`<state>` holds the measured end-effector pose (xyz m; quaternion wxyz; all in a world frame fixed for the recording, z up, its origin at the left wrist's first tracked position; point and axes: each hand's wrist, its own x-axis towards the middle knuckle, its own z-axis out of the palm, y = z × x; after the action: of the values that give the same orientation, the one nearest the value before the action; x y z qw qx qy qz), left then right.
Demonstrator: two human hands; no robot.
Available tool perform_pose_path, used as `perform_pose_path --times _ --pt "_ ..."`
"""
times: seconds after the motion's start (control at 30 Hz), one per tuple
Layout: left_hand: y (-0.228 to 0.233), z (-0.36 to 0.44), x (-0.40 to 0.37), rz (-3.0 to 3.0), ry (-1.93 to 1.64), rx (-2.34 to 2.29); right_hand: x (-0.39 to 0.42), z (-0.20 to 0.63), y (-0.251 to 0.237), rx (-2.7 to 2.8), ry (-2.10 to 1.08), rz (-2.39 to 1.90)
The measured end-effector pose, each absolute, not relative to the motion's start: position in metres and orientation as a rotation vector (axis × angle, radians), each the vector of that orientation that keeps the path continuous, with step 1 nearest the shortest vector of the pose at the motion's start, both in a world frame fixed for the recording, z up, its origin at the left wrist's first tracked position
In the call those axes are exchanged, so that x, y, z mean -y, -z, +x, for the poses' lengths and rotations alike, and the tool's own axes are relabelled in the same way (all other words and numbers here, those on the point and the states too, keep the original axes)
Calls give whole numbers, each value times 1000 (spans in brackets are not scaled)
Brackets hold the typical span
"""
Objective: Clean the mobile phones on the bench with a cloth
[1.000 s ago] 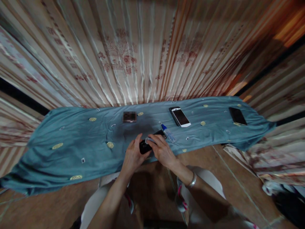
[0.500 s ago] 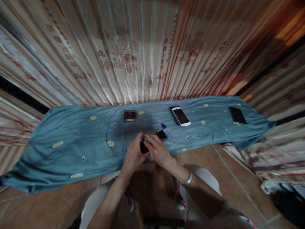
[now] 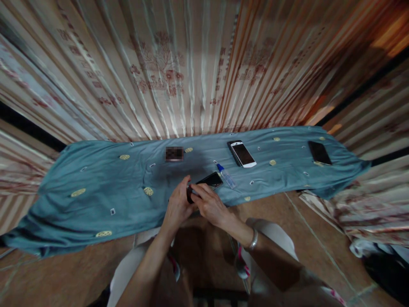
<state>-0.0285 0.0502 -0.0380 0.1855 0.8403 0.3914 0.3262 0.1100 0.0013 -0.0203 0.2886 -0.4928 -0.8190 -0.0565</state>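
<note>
My left hand [image 3: 180,200] and my right hand [image 3: 211,204] meet at the front edge of the cloth, fingers closed around a small black object [image 3: 191,195]. Most of that object is covered by my fingers, so its kind is unclear. Just beyond my right hand, a flat black glossy piece like a phone screen [image 3: 211,180] lies on the cloth. To its right rests a clear tube with a blue cap [image 3: 226,175].
A teal patterned cloth [image 3: 105,187] covers the long narrow surface. On it lie a white-fronted phone over a dark one [image 3: 243,154], a black phone-like slab [image 3: 320,152] at far right, and a blurred-out dark rectangle [image 3: 174,154]. Curtains [image 3: 198,76] hang behind.
My right hand has shifted slightly, covering more of the black object. More of the flat black piece behind it shows now. The other items stay in place.
</note>
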Motion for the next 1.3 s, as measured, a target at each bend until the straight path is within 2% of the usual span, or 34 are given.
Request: perform_pose_path --times 1.3 --pt "32 -25 -47 2371 -909 -1151 -7 123 19 2092 123 -1400"
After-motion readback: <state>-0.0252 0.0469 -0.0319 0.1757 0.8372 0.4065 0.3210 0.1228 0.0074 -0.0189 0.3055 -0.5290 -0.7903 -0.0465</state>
